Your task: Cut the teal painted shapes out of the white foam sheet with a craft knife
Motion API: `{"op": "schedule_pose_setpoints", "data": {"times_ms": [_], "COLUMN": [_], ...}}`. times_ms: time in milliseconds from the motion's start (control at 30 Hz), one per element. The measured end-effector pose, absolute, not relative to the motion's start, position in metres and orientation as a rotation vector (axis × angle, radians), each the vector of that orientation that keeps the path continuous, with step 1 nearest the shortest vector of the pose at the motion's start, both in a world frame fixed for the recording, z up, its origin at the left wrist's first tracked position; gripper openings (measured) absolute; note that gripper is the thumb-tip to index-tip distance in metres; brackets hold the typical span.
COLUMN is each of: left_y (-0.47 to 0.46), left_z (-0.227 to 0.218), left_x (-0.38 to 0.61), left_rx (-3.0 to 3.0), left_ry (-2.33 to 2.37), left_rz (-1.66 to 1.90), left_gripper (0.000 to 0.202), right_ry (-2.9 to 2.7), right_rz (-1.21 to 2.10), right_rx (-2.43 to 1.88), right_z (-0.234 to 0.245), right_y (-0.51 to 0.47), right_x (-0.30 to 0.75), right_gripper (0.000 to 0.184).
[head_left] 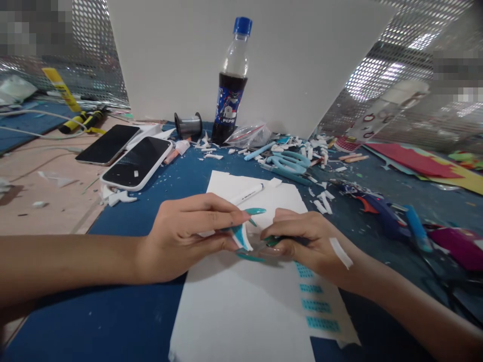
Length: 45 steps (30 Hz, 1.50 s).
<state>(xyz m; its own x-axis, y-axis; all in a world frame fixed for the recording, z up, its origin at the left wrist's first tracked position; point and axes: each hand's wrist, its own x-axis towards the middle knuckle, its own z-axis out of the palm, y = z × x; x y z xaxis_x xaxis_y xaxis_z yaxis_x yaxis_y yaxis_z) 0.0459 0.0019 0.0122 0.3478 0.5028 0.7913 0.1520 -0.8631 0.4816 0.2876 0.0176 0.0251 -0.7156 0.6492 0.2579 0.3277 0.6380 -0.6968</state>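
Observation:
Near the middle of the head view, my left hand (192,226) is closed, pinching a small blue-and-white piece (243,237) between thumb and fingers. My right hand (305,239) is also closed, its fingertips close to that piece; what they grip, if anything, is blurred and hidden. A narrow white strip (341,253) sticks to the back of it. Both hands are above a white sheet (241,306). On the sheet, beyond my hands, lies a white pen (247,193). Rows of teal marks (322,323) show along the sheet's right side.
Behind stand a Pepsi bottle (230,95) and a white board (169,60). Light-blue scissors (289,165) lie among white scraps (320,146). Two phones (138,163) are at left, near a spool (188,125). A dark-blue tool (385,213) and coloured sheets (415,160) lie at right.

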Motion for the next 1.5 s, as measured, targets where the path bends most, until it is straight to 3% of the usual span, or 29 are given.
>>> {"op": "schedule_pose_setpoints", "data": {"times_ms": [267,900,1200,1500], "left_y": [0.003,0.000,-0.001,-0.002], "left_z": [0.016,0.017,0.018,0.017], "left_x": [0.044,0.046,0.047,0.047], "left_rx": [2.352,2.480,2.480,2.468], "left_ry": [0.546,0.584,0.598,0.596], "left_rz": [1.457,1.481,1.471,1.479], "left_gripper": [0.012,0.009,0.008,0.009], "right_ry": [-2.405,-2.396,-2.401,-2.341], "right_rz": [0.766,0.708,0.731,0.738], "right_rx": [-0.748,-0.786,-0.880,-0.853], "right_z": [0.026,0.021,0.028,0.023], "right_y": [0.017,0.013,0.008,0.008], "right_x": [0.286,0.281,0.278,0.275], "right_gripper": [0.039,0.036,0.018,0.028]}}
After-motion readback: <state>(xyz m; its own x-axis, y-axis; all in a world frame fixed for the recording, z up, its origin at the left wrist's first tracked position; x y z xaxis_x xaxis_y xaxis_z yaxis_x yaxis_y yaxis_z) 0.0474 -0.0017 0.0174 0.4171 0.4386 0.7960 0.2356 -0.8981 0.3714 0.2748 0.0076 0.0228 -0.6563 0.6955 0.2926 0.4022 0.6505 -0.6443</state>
